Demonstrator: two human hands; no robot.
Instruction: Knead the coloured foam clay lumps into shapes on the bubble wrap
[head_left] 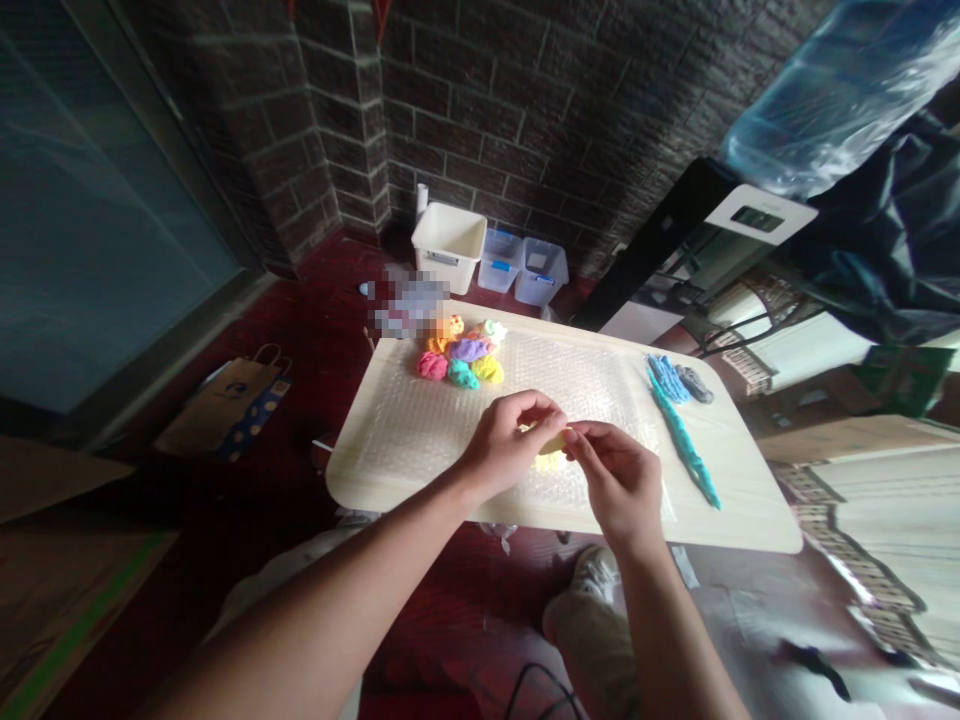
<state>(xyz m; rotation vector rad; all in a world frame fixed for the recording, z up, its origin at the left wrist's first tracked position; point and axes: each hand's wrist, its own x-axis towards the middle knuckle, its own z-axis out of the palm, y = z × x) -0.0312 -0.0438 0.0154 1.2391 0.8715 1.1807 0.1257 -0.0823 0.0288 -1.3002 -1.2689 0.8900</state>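
Observation:
Over the middle of the table, my left hand (pixel 504 438) and my right hand (pixel 621 478) pinch a small flat yellow piece (pixel 555 443) between them, probably modelling clay. Both sets of fingers are closed at its ends and partly hide it. Just below it, pale yellow bits (pixel 549 463) show on the bubble wrap (pixel 420 430). Left of the far middle sits a cluster of soft lumps: red (pixel 433 366), orange (pixel 445 330), purple (pixel 469 349), green (pixel 463 374), yellow (pixel 489 369) and whitish (pixel 491 330).
On the table's (pixel 739 490) right side lie a long teal strand (pixel 686 445), a blue lump (pixel 667 378) and a grey lump (pixel 695 384). Beyond the far edge stand a white bin (pixel 450 240) and two clear boxes. A paper bag (pixel 221 405) is on the floor at left.

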